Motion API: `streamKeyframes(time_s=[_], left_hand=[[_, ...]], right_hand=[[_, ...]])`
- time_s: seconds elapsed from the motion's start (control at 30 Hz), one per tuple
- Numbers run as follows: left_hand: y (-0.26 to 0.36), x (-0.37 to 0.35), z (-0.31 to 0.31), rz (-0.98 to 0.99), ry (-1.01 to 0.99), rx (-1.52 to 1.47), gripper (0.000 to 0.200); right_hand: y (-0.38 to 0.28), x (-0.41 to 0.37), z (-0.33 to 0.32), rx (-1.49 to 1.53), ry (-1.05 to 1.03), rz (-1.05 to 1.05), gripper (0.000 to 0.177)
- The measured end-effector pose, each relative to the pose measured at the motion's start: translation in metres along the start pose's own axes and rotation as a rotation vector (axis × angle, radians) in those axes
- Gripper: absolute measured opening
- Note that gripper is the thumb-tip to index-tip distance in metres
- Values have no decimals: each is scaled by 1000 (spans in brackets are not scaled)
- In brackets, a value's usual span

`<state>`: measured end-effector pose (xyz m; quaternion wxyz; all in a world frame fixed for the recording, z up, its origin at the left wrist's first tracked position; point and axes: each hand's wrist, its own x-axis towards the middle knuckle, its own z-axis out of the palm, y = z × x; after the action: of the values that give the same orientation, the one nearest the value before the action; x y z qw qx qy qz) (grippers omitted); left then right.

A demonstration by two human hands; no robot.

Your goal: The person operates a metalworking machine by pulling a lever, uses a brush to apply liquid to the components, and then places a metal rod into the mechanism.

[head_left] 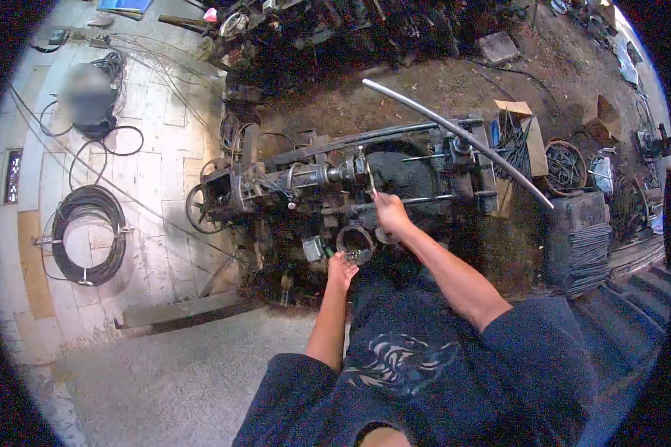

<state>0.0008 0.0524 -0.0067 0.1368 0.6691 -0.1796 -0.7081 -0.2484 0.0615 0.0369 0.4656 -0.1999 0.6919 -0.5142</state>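
My right hand is closed round the lower end of a thin rod, whose upper end reaches the chuck-like end of a greasy, lathe-like machine. Lower down, my left hand has its fingers curled together beside a small grey box. A narrow green piece shows at these fingertips; I cannot tell whether they grip it. Just right of the left hand is a round bowl with small bits in it.
A long metal pipe slants over the machine's right end. Coiled black cable lies on the tiled floor at left. At right stand an open carton, a round basket of metal pieces and a stack of thin rods.
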Motion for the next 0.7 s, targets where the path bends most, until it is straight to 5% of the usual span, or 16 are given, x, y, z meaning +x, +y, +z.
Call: streamKeyframes(time_s=[0.07,0.13,0.27,0.3,0.33,0.4,0.47,0.6,0.63,0.7], left_hand=[[1,-7,5,46,39,5,35],[8,-6,11,26,41,-6,28],[7,-11,14,3,40,-51,18],[9,-13,13,7,42,-42,18],[12,-11,14,22,39,-9,24],[7,-15,11,33,51,53,45],[2,-3,0,-30,124,30,46],[3,-7,2,10,34,4,38],[6,-16,11,13,67,-1,35],[8,-21,20,27,99,14,30]], right_hand=[[25,13,2,-96,-59,-63,26],[20,37,8,53,19,145,26],[12,21,13,-79,107,42,37],[18,4,13,-137,57,38,38],[24,-16,24,-11,255,-117,38],[99,36,44,29,-27,-237,32],[2,28,11,407,-26,173,31],[21,0,17,-57,29,9,30],[36,-10,31,-48,173,-21,32],[27,-6,30,51,66,152,34]])
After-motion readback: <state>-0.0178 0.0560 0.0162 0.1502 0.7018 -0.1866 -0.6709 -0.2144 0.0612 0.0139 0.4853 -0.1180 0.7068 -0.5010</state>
